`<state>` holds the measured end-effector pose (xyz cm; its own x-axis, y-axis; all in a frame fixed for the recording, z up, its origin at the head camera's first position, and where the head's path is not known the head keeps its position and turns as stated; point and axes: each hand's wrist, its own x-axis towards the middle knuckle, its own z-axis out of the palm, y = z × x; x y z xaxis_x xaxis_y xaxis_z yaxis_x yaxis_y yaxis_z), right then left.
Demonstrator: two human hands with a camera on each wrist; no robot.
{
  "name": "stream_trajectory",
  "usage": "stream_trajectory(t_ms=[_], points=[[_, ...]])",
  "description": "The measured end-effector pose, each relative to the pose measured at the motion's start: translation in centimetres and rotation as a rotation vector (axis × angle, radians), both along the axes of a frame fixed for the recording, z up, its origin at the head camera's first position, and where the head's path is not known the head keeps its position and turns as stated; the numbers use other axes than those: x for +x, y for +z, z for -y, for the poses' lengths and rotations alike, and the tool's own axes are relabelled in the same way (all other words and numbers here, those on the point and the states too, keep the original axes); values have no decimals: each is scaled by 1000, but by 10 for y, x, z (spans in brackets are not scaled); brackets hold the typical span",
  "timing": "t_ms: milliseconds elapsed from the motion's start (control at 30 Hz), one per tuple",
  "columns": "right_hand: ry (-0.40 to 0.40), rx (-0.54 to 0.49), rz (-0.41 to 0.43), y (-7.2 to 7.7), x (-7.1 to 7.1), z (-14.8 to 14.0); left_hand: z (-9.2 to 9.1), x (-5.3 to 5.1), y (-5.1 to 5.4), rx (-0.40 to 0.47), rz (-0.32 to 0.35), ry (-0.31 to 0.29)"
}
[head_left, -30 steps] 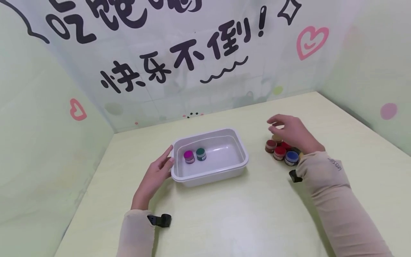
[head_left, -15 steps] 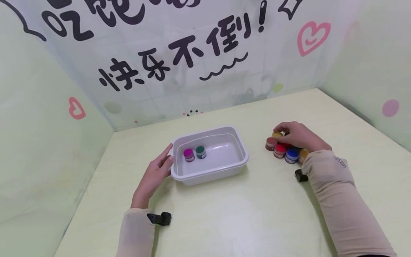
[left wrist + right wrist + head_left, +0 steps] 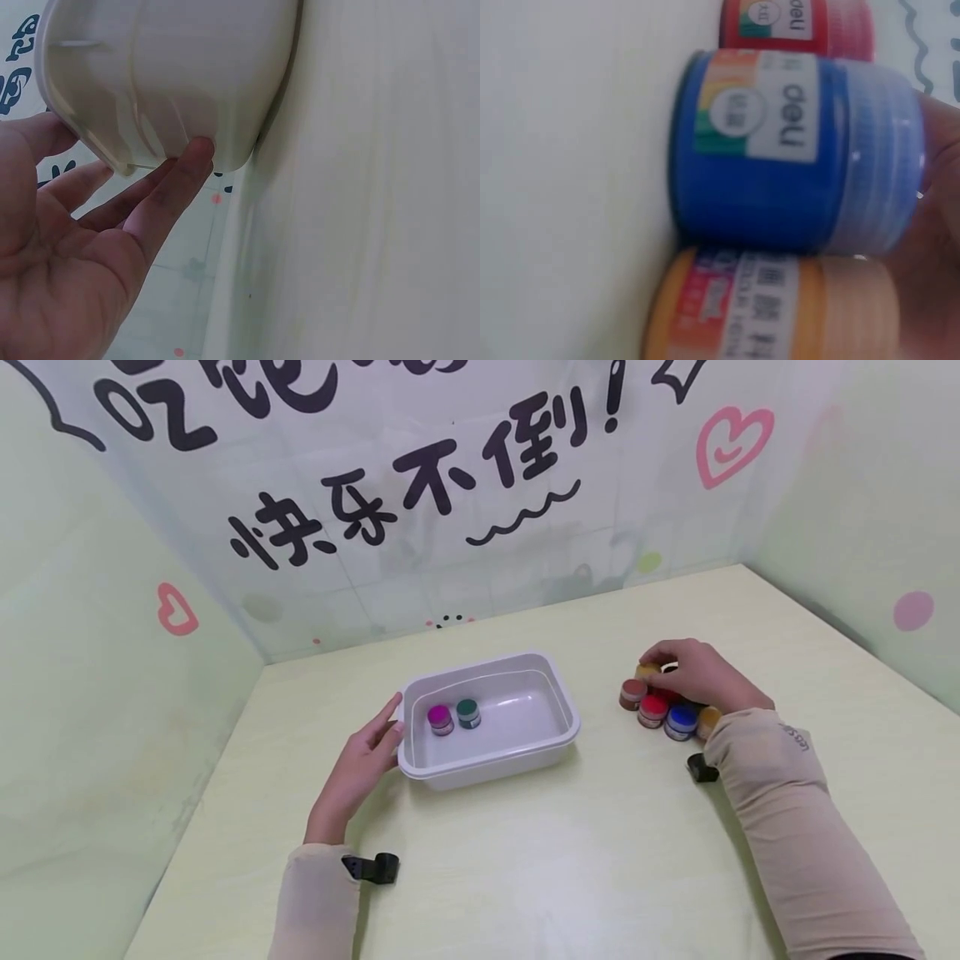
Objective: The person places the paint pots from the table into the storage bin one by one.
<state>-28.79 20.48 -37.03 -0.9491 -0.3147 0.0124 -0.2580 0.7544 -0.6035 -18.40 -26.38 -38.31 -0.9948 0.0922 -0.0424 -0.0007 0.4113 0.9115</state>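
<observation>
My left hand (image 3: 360, 768) is at the left end of a white plastic basin (image 3: 498, 768). Its fairly straight fingers (image 3: 176, 187) touch the outer wall and rim. A paint jar with a magenta lid (image 3: 439, 718) and one with a dark green lid (image 3: 468, 712) stand in the basin's left half. At the right, my right hand (image 3: 701, 677) pinches a yellow-lidded paint jar (image 3: 647, 672) between thumb and fingers. Close by stand jars with brown (image 3: 633, 693), red (image 3: 653, 710), blue (image 3: 681, 722) and orange (image 3: 707, 722) colours; the hand partly hides the group.
The pale wooden table (image 3: 555, 852) runs back to a printed wall sheet (image 3: 450, 577) with black lettering. Similar sheets enclose the left and right sides. Table surface lies between the basin and the jar group.
My right hand has come down from above the jars onto the yellow-lidded one and pinches it. The left hand and basin stay in place; the head view has shifted slightly.
</observation>
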Motion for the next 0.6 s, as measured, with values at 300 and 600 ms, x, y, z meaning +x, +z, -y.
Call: stream_trajectory(t_ms=[300,600], points=[[-63,-85,-20,20,6,10,1,1,2,1,11,12],[-19,-152,-99,42,21,30,1,-1,0,21,-1,-5]])
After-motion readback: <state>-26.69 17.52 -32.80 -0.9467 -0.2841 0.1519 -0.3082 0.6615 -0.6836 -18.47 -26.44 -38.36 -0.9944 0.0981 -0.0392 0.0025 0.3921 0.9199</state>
